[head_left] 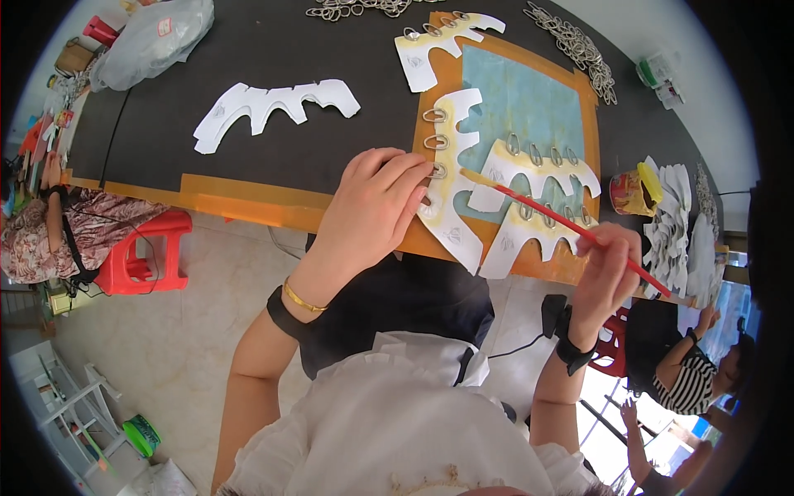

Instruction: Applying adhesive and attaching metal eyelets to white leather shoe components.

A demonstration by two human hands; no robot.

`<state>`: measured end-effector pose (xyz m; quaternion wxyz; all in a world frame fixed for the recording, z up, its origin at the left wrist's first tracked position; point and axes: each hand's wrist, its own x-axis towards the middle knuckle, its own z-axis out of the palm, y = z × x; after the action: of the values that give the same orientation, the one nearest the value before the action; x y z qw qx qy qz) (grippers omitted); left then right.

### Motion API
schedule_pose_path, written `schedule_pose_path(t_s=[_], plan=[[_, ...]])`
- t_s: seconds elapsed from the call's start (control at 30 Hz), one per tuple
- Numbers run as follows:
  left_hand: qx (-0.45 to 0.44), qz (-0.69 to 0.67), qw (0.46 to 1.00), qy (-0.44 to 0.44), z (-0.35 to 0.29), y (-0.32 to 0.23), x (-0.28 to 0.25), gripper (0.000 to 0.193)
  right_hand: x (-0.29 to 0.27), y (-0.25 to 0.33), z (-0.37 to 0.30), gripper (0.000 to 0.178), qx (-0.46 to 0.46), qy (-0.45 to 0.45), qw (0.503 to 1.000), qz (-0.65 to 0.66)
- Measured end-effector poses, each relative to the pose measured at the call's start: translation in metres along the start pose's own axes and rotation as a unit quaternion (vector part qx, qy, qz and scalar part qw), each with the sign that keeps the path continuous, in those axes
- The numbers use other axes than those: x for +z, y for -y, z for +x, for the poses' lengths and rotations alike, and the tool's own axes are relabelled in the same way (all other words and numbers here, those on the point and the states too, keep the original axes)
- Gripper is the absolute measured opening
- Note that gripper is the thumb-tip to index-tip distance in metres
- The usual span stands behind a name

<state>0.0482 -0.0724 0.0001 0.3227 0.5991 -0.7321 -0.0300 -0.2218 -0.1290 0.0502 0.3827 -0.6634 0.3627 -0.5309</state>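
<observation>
Right hand (612,260) pinches red brush (571,224); left hand (372,198), fingers narrow, grip unclear, touches white card (449,207): seemingly a coating step, next stroke calling for stillness.

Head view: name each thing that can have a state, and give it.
Left hand: resting on the central white piece
Right hand: closed around the red brush
Central white piece: yellow-smeared, ringed along one edge
Red brush: slanted
Left white piece: flat, ringless
Plastic bag: crumpled
Upper-right chain: heaped
</observation>
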Motion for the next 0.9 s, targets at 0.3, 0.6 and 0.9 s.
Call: schedule_pose_path(t_s=[0.3,0.6,0.9], plan=[[0.001,0.008,1.0,0.0,0.0,0.001,0.002,0.025,0.016,0.0,-0.001,0.026,-0.008,-0.004,1.0,-0.023],[-0.014,-0.005,1.0,0.007,0.002,-0.001,-0.001,0.026,0.016,0.0,-0.009,0.028,0.004,0.033,0.999,0.003],[-0.024,-0.033,0.999,0.005,0.005,0.0,-0.002,0.024,0.014,0.002,-0.015,0.026,0.019,0.038,0.999,0.014]])
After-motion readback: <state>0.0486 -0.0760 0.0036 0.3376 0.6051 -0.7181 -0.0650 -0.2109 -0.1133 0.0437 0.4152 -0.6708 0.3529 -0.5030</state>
